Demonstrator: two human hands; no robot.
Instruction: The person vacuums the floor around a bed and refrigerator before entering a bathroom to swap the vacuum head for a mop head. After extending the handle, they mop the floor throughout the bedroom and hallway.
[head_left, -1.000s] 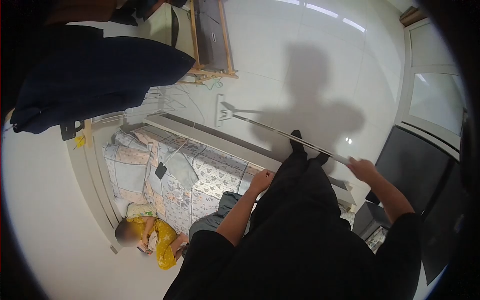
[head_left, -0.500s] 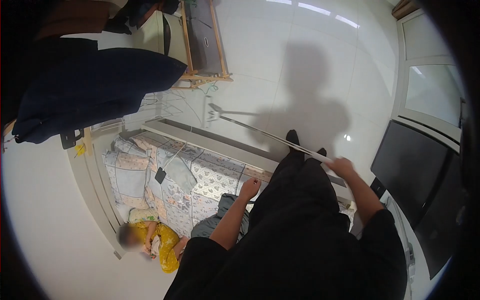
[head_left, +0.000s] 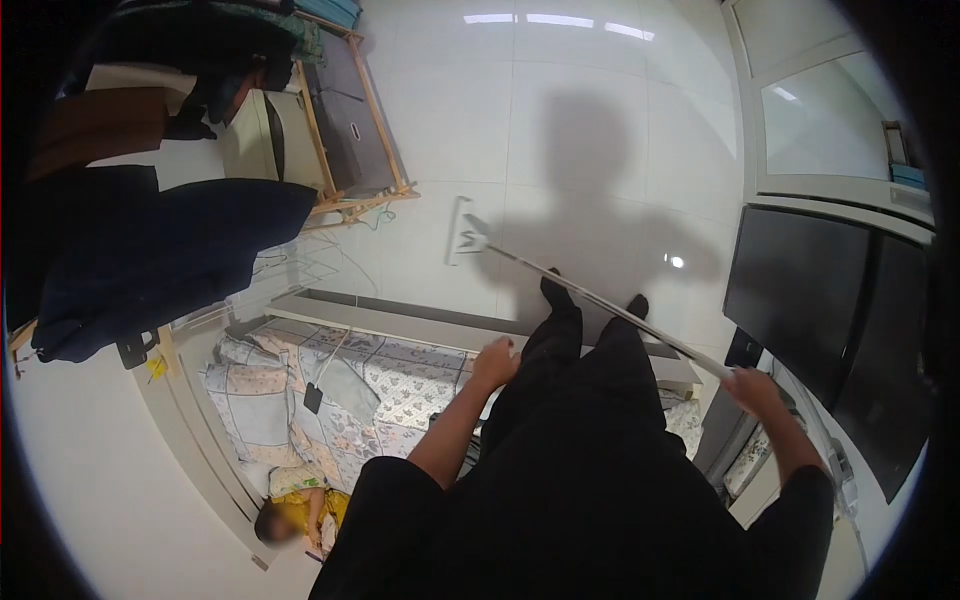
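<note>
My right hand (head_left: 752, 388) is wrapped around the upper end of a long pale pole, out to the right of my body. The pole belongs to a flat mop (head_left: 600, 300). Its narrow white head (head_left: 460, 232) rests on the tiled floor, and the pole slants across in front of my legs. My left hand (head_left: 495, 362) is loosely curled beside my left thigh, over the edge of the bed, with nothing visible in it.
A bed with a patterned quilt (head_left: 410, 385) runs along the left, and a person in yellow (head_left: 290, 505) lies on it. Dark clothes (head_left: 180, 255) hang at the left near a wooden-framed rack (head_left: 375, 110). A large black panel (head_left: 800, 280) stands at the right.
My right hand has moved right and down, holding the mop. The mop head has shifted right across the floor, away from the rack. My view has turned somewhat to the right.
</note>
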